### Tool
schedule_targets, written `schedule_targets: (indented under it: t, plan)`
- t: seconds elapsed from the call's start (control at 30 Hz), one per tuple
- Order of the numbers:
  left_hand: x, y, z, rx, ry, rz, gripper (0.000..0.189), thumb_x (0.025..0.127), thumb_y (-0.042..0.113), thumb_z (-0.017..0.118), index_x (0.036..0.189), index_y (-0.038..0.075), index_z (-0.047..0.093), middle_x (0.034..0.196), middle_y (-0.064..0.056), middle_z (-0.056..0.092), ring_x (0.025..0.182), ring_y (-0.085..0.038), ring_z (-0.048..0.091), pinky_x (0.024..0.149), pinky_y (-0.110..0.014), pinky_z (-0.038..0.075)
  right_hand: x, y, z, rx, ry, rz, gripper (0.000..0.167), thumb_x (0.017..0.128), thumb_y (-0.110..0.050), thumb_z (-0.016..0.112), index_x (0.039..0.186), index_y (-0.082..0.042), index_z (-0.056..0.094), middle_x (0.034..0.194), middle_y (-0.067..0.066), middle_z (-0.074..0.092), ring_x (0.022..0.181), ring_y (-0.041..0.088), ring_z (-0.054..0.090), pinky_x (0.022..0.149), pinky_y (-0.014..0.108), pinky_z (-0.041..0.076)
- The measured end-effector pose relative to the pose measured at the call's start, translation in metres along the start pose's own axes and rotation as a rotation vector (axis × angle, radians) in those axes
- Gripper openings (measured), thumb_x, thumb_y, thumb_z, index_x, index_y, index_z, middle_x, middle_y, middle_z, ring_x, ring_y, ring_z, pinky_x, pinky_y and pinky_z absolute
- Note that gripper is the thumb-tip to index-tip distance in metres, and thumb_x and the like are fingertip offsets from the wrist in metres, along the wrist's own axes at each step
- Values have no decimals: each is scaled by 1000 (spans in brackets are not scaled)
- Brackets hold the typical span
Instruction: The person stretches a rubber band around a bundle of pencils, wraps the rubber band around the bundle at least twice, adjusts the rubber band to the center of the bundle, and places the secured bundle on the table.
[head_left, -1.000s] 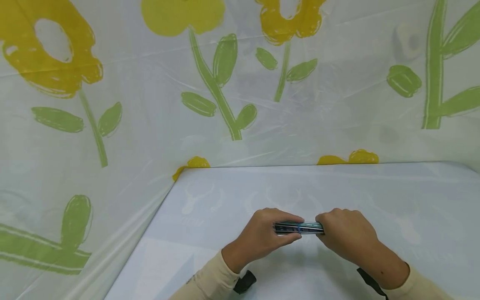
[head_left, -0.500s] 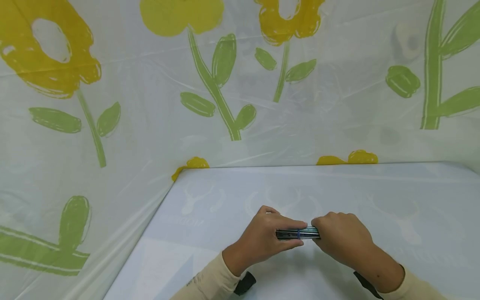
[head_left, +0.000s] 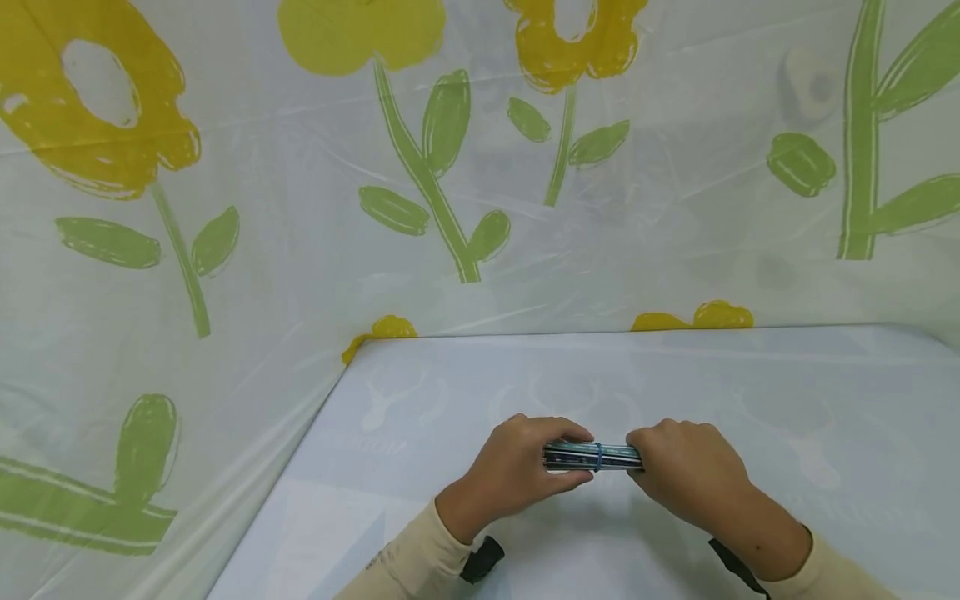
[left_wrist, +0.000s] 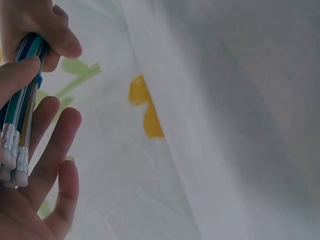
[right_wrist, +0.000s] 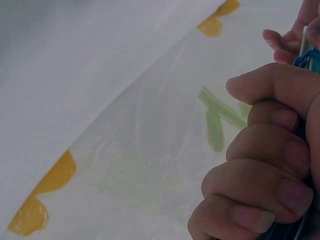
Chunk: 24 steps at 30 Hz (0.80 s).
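Observation:
A bundle of pencils with white erasers is bound by a blue rubber band and held level above the table. My left hand holds the eraser end between thumb and fingers; in the left wrist view its thumb lies on the pencils near the band, other fingers spread apart. My right hand grips the opposite end in a fist, and in the right wrist view its curled fingers hide most of the pencils there. Between the two hands the band is in plain sight.
Under the hands lies a white table with faint printed marks. Behind it and along its left side hangs a pale plastic curtain with yellow flowers and green stems. A black strap hangs below the left wrist.
Both hands have stayed on the pencils, dipping and rising slightly. My left thumb and fingertips have shifted left, off the rubber band, so the band shows more fully.

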<state>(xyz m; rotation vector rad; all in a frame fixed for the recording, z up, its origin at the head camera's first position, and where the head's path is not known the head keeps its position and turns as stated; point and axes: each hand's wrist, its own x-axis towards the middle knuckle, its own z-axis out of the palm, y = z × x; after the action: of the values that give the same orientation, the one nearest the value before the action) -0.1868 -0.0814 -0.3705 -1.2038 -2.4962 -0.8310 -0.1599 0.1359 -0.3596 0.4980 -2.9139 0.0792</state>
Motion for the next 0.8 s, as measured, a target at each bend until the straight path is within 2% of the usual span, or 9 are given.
schedule_targets:
  t: [0.2,0.5,0.8]
  plan:
    - [0,1,1,51,34,-7,28,79,29,86,103,20,74,91,13,76,77,9,63,72,-12,41,0,0,-1,16,-12,14,22,79,-16,80,66,-17,62,53,-7,43,50,10,37,47,26,28]
    - [-1,-1,6,268,137,109,29,77,40,86,99,26,74,89,18,74,78,6,62,84,-26,40,0,-5,2,38,4,0,30,80,-15,78,61,-19,54,52,-8,42,50,10,36,46,26,28]
    - [-1,2,8,344,158,130,31,74,44,87,98,27,77,89,20,74,80,2,64,87,-30,42,-2,-6,3,36,-23,10,24,81,-17,78,66,-17,60,54,-8,44,51,11,38,47,27,30]
